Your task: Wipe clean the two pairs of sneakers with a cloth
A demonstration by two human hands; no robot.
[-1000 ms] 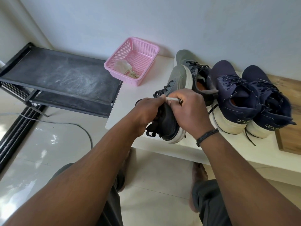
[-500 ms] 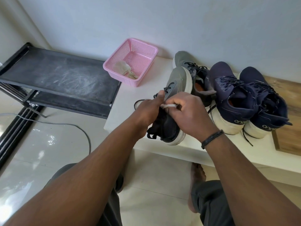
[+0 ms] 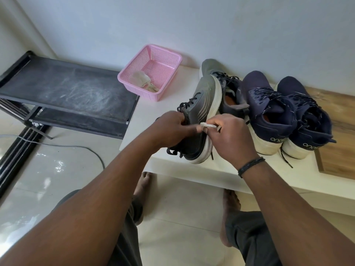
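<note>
A grey sneaker (image 3: 203, 100) with a white sole lies tipped on its side on the white bench (image 3: 211, 171). My left hand (image 3: 172, 129) grips it around the collar and holds it up. A small white cloth (image 3: 208, 125) is pinched in my right hand (image 3: 230, 137), pressed against the sneaker's side near the sole. Its grey partner (image 3: 228, 87) stands upright behind it. Two navy sneakers (image 3: 269, 110) (image 3: 309, 120) with white soles stand side by side to the right.
A pink mesh basket (image 3: 172, 60) holding another crumpled cloth (image 3: 142, 81) sits at the bench's back left. A dusty black shoe rack (image 3: 67, 89) stands to the left, with a grey cable (image 3: 76, 146) on the tiled floor. A wooden board (image 3: 338, 131) lies at the right.
My right hand has slid with the cloth toward the heel side of the grey sneaker, and my left hand has shifted its grip slightly. The other shoes have stayed put.
</note>
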